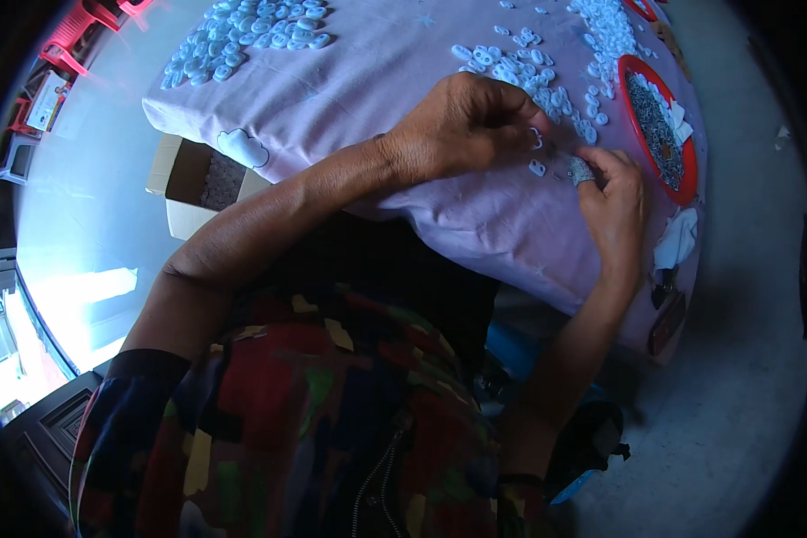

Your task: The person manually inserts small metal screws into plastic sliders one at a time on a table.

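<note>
My left hand (464, 125) is over the pink cloth, thumb and fingertips pinched on a small white plastic piece (536, 138). Just below it, a white oval piece with two holes (537, 168) lies on the cloth. To the right, my right hand (612, 190) has its fingers drawn together near the cloth, with a grey wrap (580, 170) around one finger. Whatever its fingertips hold, if anything, is too small to make out. Beyond both hands lies a loose scatter of similar white oval pieces (511, 68).
A red tray (625, 79) of small metallic parts stands at the right, with a white scrap on it. Finished-looking white pieces (233, 40) are heaped at the far left. An open cardboard box (188, 220) sits below the left table edge. A dark phone-like object (666, 323) lies near right.
</note>
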The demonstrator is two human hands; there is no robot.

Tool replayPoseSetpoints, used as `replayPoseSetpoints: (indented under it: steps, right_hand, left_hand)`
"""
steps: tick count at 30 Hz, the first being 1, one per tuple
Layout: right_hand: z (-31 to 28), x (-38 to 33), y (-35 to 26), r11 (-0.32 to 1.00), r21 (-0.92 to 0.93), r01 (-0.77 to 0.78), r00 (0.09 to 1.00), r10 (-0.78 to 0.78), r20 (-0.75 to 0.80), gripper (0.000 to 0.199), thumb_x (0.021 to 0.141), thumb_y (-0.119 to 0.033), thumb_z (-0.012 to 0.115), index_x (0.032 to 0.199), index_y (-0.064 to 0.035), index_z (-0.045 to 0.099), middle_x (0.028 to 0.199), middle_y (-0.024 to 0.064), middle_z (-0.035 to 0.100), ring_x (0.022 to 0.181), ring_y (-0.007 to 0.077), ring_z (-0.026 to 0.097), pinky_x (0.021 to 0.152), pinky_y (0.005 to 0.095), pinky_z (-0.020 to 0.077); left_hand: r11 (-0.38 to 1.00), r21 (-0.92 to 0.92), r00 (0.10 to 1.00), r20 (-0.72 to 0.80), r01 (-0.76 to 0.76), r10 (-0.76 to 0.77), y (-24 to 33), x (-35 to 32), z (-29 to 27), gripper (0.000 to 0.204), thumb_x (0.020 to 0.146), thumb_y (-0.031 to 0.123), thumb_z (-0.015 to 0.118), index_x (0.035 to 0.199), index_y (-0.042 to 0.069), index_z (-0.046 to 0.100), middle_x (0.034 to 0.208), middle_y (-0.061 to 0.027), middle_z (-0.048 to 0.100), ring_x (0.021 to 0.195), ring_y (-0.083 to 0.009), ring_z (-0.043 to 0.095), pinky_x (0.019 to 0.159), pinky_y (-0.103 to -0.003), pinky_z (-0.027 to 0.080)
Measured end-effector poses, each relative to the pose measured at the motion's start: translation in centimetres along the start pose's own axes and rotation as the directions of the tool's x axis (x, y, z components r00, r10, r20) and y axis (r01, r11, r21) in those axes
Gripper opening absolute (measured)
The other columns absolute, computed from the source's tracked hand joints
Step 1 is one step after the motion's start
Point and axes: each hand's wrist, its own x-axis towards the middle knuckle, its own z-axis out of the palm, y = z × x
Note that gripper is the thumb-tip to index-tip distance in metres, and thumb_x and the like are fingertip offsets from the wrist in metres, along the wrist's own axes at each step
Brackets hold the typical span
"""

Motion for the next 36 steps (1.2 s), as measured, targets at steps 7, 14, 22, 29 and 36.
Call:
replayPoseSetpoints:
  steps: [7,14,22,29,36]
  right_hand:
    - [0.4,0.5,-0.5,0.983,-0.151,0.099,0.995,-0.097,0.025,0.017,0.082,-0.006,0.06,0.099,-0.0012,0.063,0.096,0.0144,0.065,0.093,0.0313,0.061,0.082,0.042,0.048]
    - [0.9,-1.8,-2.8,0.919,0.366,0.144,0.987,-0.106,-0.122,0.016,0.087,-0.007,0.056,0.101,-0.0007,0.062,0.094,0.0138,0.063,0.088,0.0258,0.062,0.076,0.0365,0.0501]
    - [2.1,-2.8,-3.5,0.853,0.484,0.197,0.976,-0.126,-0.175,0.016,0.087,-0.005,0.056,0.101,0.0021,0.061,0.089,0.014,0.062,0.081,0.0211,0.062,0.069,0.0319,0.0504]
    - [3.1,-3.1,-4.0,0.807,0.544,0.231,0.966,-0.125,-0.225,0.017,0.088,-0.006,0.056,0.102,0.0025,0.061,0.089,0.013,0.062,0.079,0.0181,0.06,0.068,0.0279,0.0487]
    - [3.1,-3.6,-4.0,0.694,0.712,0.11,0.98,0.045,-0.195,0.017,0.093,-0.008,0.054,0.105,0.0032,0.06,0.087,0.0084,0.06,0.079,0.0114,0.056,0.069,0.0253,0.047]
  left_hand:
    - [0.997,-0.068,0.999,0.035,-0.038,0.041,-0.3,0.3,-0.3,0.015,0.095,0.005,0.06,0.107,0.0,0.068,0.1,-0.0089,0.07,0.096,-0.0147,0.068,0.091,-0.029,0.054]
    - [0.981,-0.188,0.998,0.041,-0.038,0.046,-0.8,0.3,-0.3,0.014,0.096,0.006,0.059,0.105,0.002,0.069,0.096,-0.007,0.07,0.094,-0.0123,0.067,0.088,-0.028,0.054]
    - [0.995,-0.086,0.994,0.083,-0.057,0.064,-0.8,0.5,0.0,0.013,0.092,0.009,0.065,0.1,0.001,0.071,0.091,-0.0068,0.072,0.087,-0.0113,0.067,0.085,-0.028,0.054]
    - [0.997,-0.057,0.994,0.085,-0.056,0.061,-0.8,0.4,-0.1,0.014,0.092,0.01,0.065,0.101,0.003,0.071,0.089,-0.0063,0.072,0.086,-0.0105,0.067,0.084,-0.027,0.054]
    - [0.964,-0.254,0.988,0.149,0.078,-0.041,-0.9,0.5,-0.7,0.019,0.095,0.008,0.061,0.11,0.0,0.068,0.097,-0.0063,0.07,0.093,-0.0115,0.065,0.091,-0.027,0.052]
